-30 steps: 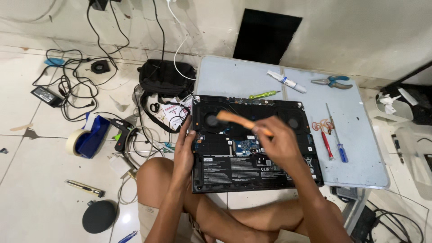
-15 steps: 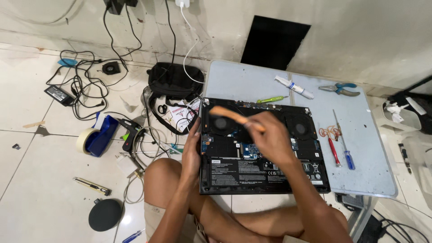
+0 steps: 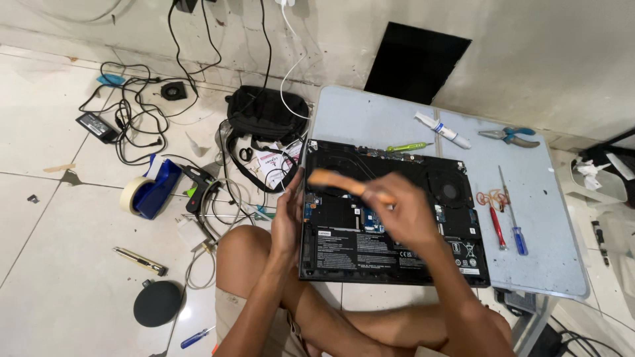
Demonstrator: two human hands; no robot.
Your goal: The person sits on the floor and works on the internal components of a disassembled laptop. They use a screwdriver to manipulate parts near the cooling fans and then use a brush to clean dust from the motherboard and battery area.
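An opened laptop (image 3: pixel 397 254) lies bottom-up on a low light-blue table (image 3: pixel 555 264), its black battery, fans and boards exposed. My left hand (image 3: pixel 288 221) grips the laptop's left edge. My right hand (image 3: pixel 400 215) hovers over the middle of the laptop, shut on a long orange tool (image 3: pixel 334 180) that points up and left; it is motion-blurred, so its tip is unclear.
On the table lie a green screwdriver (image 3: pixel 406 147), a white tube (image 3: pixel 442 129), blue pliers (image 3: pixel 510 136), red (image 3: pixel 497 227) and blue (image 3: pixel 516 231) screwdrivers and rubber bands (image 3: pixel 490 197). On the tiled floor left: black bag (image 3: pixel 266 116), cables, tape dispenser (image 3: pixel 149 190), glue gun (image 3: pixel 198 182), round black disc (image 3: pixel 157 303).
My right hand with the orange tool has shifted slightly over the laptop. The camera view has drifted, so the scene sits further right and lower in frame. My left hand stays on the laptop's edge.
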